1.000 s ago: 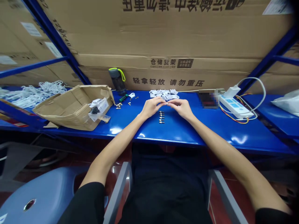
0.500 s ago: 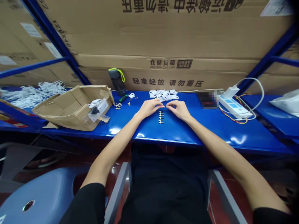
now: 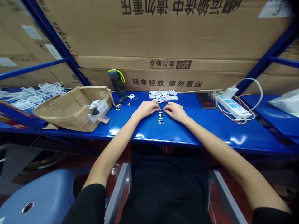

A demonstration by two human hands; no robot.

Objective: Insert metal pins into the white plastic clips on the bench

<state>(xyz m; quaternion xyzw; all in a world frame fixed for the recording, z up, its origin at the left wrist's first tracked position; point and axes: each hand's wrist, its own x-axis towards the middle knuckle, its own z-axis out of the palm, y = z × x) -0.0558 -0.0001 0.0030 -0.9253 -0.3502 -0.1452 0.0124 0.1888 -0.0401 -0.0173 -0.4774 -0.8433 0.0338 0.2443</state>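
On the blue tabletop, several small screws with pale end pieces [image 3: 161, 118] lie in a column, one below another. At the far end of that column, my left hand [image 3: 148, 108] pinches one more small screw [image 3: 161, 109] by its pale end. From the other side my right hand [image 3: 174, 111] has its thumb and finger closed at the screw's thin end. Fingertips partly hide this screw. Just behind my hands is a pile of white plastic pieces [image 3: 163, 95].
Left stand an open cardboard box [image 3: 63, 107] and a dark bottle [image 3: 117, 82]; a green-handled screwdriver [image 3: 123, 99], a white piece and loose small parts [image 3: 118, 107] lie close by. A power strip [image 3: 234, 107] with cables is at right. Large cartons [image 3: 149, 37] wall off the back.
Both hands have come slightly nearer and to the left, bringing the small screw down to the far end of the column. The screws in the column stay put.
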